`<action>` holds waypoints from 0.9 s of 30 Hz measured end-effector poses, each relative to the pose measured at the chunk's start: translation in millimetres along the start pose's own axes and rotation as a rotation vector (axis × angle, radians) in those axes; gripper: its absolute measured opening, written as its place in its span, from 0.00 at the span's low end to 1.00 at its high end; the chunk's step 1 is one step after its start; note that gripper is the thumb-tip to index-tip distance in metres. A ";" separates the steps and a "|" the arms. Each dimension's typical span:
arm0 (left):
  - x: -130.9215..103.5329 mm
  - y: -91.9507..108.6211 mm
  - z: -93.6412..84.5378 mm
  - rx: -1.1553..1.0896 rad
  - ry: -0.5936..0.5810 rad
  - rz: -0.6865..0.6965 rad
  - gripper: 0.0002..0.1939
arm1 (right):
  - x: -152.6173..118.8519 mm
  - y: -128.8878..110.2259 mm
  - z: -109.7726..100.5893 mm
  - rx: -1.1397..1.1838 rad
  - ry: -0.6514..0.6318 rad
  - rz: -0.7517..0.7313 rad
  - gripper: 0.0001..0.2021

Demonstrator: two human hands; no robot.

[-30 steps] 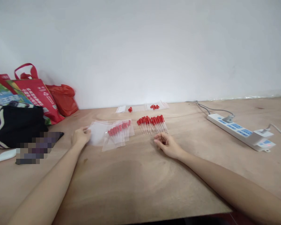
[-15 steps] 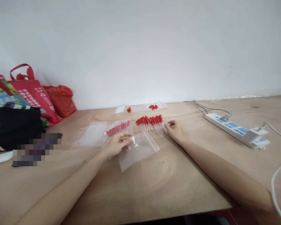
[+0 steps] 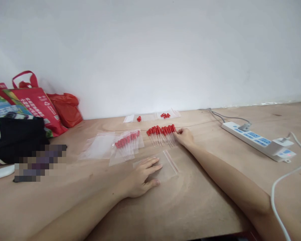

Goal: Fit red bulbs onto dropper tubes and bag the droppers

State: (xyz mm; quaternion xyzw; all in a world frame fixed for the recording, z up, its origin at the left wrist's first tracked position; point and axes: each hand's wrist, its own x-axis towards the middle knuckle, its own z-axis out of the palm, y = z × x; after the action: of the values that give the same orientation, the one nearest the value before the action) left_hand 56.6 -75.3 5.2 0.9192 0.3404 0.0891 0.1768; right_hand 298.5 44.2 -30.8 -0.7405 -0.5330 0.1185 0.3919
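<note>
My left hand (image 3: 145, 177) lies flat with fingers spread on a clear zip bag (image 3: 168, 169), pressing it to the wooden table. At the right end of a row of red-bulbed droppers (image 3: 160, 134), my right hand (image 3: 185, 136) has its thumb and forefinger pinched at the last dropper. The thin clear stems of the row point toward me. Left of the row, several more red-bulbed droppers (image 3: 124, 142) lie in clear zip bags. Beside them is a stack of flat zip bags (image 3: 97, 147).
By the wall lie zip bags holding small red pieces (image 3: 165, 115). A white power strip (image 3: 256, 139) with plugs and a white cable (image 3: 273, 194) is on the right. Red shopping bags (image 3: 43, 103), a black bag (image 3: 17, 139) and a blurred-out dark object (image 3: 40, 164) are at left.
My left hand has brought the zip bag down flat, nearer to me and rightward, and its fingers have spread on it. My right hand has moved slightly left to the row's end dropper.
</note>
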 end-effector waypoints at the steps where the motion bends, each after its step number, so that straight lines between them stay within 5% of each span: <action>1: 0.9 -0.2 1.2 -0.003 -0.006 0.002 0.23 | -0.7 -0.3 0.3 0.008 0.002 0.006 0.10; 10: 4.1 -10.4 6.4 -0.006 -0.007 0.024 0.24 | -2.7 3.7 -0.9 0.241 0.052 -0.022 0.13; 15: 3.3 -9.6 7.0 -0.007 0.000 0.031 0.23 | -24.6 13.1 -11.5 0.603 0.080 -0.149 0.15; 21: 2.7 -7.2 6.6 -0.057 0.075 0.044 0.20 | -66.7 12.8 -38.2 0.879 -0.182 -0.115 0.38; 27: 3.7 -8.1 8.0 -0.055 0.100 0.050 0.19 | -76.2 3.4 -40.9 0.908 -0.244 0.046 0.39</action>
State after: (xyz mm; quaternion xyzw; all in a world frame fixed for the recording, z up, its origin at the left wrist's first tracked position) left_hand 56.8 -69.2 -5.1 0.9165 0.3233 0.1488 0.1825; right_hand 294.3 -42.0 -24.4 -0.4863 -0.4529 0.4343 0.6082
